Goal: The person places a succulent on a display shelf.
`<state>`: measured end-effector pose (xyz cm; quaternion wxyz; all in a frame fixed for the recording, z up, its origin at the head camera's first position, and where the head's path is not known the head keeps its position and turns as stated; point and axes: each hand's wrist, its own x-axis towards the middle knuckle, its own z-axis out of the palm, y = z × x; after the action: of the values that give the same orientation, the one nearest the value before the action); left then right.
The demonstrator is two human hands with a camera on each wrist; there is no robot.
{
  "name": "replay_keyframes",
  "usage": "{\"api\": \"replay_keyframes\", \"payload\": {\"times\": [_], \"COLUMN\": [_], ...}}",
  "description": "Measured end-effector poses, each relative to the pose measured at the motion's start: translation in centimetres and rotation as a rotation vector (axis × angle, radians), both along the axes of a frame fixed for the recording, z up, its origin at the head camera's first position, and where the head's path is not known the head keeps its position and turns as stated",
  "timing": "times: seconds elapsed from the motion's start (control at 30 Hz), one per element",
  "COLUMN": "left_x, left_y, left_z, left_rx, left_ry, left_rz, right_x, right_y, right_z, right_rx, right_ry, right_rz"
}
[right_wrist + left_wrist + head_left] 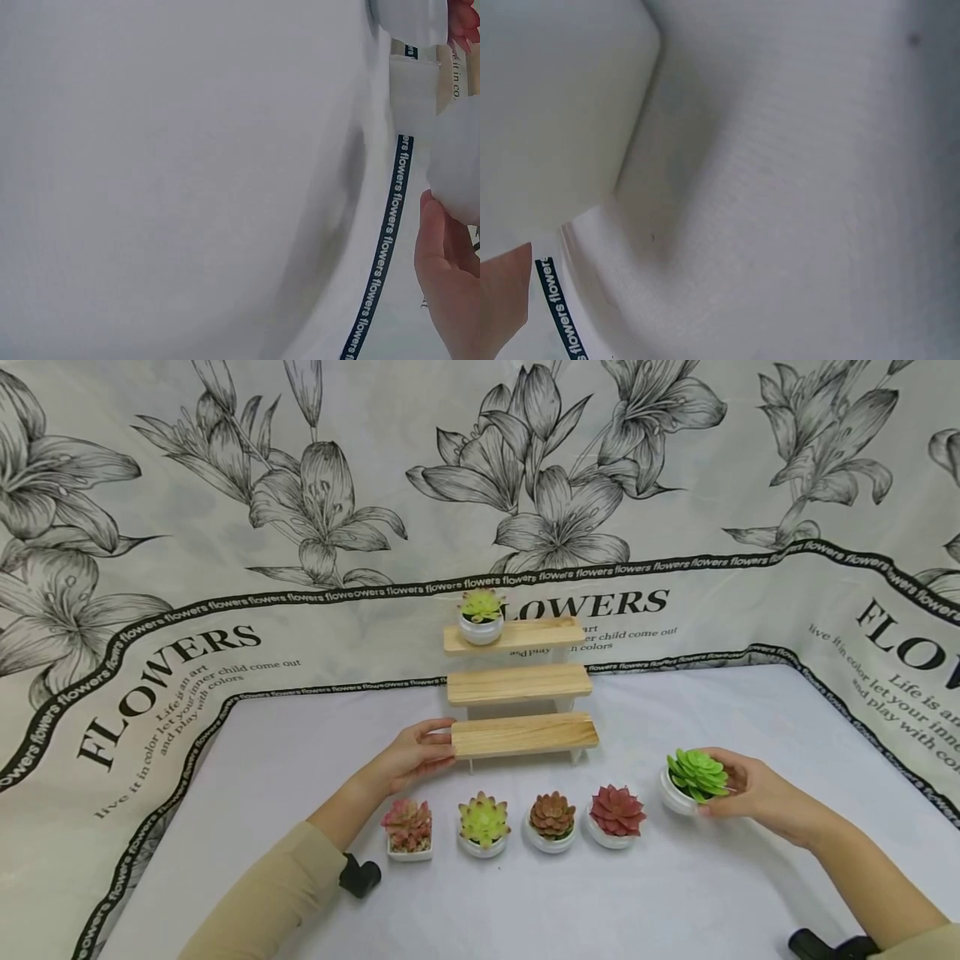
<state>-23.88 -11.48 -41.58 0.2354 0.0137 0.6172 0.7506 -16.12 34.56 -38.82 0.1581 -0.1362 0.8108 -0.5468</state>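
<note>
My right hand [757,789] holds a bright green succulent [697,774] by its round white pot [677,795], on the right side of the table. In the right wrist view, thumb and fingers [431,232] press against that white pot [459,154]. Farther left, my left hand [420,752] grips the left end of the lowest board on a three-step wooden display stand [525,737]. The left wrist view shows only a bit of that hand [502,300] at the edge. On the stand's top board sits a yellow-green succulent [482,610] in a round white pot.
In front of the stand stand a pink succulent [408,827] in a square pot, a yellow-green one [483,821], a brown one [552,816] and a dark red one [617,812]. Behind the white-covered table [300,760] hangs a flower-printed cloth [360,635].
</note>
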Motion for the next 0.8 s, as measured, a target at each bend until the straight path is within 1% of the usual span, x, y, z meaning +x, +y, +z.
{"api": "replay_keyframes", "payload": {"times": [0.37,0.8], "left_x": [0.0,0.0], "left_y": [0.1,-0.1], "left_z": [-0.1,0.1], "left_rx": [0.005,-0.001], "left_ry": [0.001,0.013], "left_rz": [0.002,-0.004], "right_x": [-1.0,-2.3], "right_y": [-0.6,-2.4], "right_z": [1.4,3.5], "right_rx": [-0.032,0.001], "right_ry": [0.005,0.029], "right_rz": [0.004,-0.003]}}
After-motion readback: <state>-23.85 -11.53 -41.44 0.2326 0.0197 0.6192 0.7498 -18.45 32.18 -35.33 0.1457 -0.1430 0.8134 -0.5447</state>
